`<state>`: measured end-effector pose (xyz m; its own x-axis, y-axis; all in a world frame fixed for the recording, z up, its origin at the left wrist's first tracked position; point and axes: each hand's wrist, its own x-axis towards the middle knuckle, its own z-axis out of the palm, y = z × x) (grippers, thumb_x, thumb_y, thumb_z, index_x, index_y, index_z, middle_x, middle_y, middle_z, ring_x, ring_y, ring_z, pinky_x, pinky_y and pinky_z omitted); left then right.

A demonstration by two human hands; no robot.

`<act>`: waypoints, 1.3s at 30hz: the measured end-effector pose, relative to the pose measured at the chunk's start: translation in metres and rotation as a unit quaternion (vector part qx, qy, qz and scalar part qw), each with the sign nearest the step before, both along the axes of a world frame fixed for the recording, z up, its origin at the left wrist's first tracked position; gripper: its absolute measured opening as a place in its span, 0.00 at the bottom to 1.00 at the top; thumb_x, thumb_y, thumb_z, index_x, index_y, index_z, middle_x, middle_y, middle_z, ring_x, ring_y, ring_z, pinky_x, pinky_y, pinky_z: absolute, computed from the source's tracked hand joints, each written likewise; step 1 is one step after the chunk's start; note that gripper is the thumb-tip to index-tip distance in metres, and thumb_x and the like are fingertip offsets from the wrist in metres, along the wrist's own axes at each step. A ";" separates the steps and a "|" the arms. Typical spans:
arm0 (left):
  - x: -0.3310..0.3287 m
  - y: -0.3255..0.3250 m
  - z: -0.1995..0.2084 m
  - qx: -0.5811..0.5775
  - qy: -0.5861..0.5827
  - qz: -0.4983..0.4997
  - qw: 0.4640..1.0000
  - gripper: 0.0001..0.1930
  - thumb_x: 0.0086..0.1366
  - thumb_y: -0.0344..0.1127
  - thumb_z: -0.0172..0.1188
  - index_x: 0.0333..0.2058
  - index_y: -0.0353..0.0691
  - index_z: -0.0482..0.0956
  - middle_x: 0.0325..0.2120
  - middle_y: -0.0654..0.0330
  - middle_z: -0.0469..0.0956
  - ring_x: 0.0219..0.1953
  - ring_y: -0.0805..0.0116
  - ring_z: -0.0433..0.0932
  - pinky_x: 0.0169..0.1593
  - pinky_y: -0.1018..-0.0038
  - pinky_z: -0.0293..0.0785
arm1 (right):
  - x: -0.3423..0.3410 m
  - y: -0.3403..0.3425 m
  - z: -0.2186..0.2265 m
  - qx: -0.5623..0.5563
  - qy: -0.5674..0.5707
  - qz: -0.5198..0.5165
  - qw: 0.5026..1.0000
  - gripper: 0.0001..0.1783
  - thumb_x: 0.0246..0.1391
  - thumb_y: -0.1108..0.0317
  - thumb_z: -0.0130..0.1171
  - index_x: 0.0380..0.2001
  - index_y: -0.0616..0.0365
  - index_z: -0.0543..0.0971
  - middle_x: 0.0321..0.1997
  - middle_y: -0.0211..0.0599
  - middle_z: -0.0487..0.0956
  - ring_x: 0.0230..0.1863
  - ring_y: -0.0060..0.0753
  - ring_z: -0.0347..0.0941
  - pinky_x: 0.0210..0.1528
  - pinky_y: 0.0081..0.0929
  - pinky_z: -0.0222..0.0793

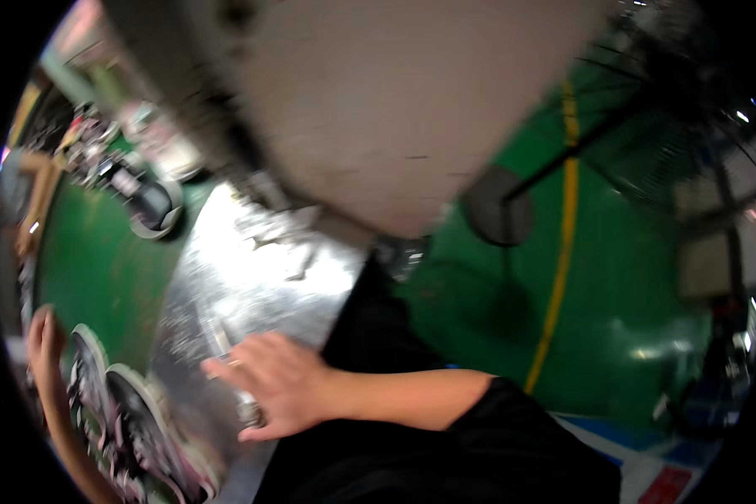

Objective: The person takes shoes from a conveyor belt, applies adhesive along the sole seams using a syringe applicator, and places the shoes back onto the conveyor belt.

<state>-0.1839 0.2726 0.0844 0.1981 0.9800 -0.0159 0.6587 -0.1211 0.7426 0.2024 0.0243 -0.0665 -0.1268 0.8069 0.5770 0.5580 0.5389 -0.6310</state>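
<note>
My right hand [279,382] reaches in from the right over a metal tabletop [302,294], palm down, with a ring on one finger. Its fingers curl round a small shiny dark thing [249,410], too blurred to name. A thin pale stick [221,338] shows just beyond the fingers; whether it joins that thing I cannot tell. At the far left rim my left hand [44,338] is raised past several sneakers [147,420] with pale soles. Blur and the picture's rim hide how its fingers are set.
Crumpled whitish material [287,248] lies on the tabletop. A large beige panel [395,109] rises beyond it. More shoes [147,197] are at the upper left. A standing fan [647,109] with a round base [497,208] stands on the green floor [479,311], near a yellow line [569,202].
</note>
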 end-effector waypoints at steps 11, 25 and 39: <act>0.041 -0.142 -0.107 -0.104 -0.203 0.118 0.966 0.16 0.64 0.45 0.52 0.40 0.38 0.75 0.30 0.62 0.76 0.29 0.74 0.74 0.35 0.78 0.72 | 0.021 -0.012 0.019 -0.130 -0.004 0.022 0.991 0.52 0.34 0.43 0.66 0.58 0.59 0.57 0.43 0.43 0.65 0.46 0.45 0.61 0.53 0.40 0.57; 0.001 -0.152 -0.051 -0.006 -0.357 -0.001 0.934 0.28 0.58 0.38 0.54 0.57 0.36 0.59 0.44 0.52 0.72 0.42 0.61 0.77 0.46 0.68 0.75 | 0.023 -0.023 0.041 -0.161 0.011 0.107 0.981 0.49 0.39 0.45 0.66 0.59 0.62 0.60 0.47 0.51 0.70 0.48 0.47 0.68 0.51 0.36 0.64; 0.076 -0.216 -0.089 -0.073 -0.700 0.008 0.710 0.24 0.53 0.32 0.61 0.49 0.36 0.67 0.40 0.54 0.76 0.41 0.63 0.78 0.46 0.67 0.77 | 0.030 -0.027 0.083 -0.375 0.358 0.183 0.835 0.63 0.24 0.32 0.70 0.58 0.61 0.56 0.43 0.40 0.69 0.32 0.22 0.62 0.34 0.17 0.57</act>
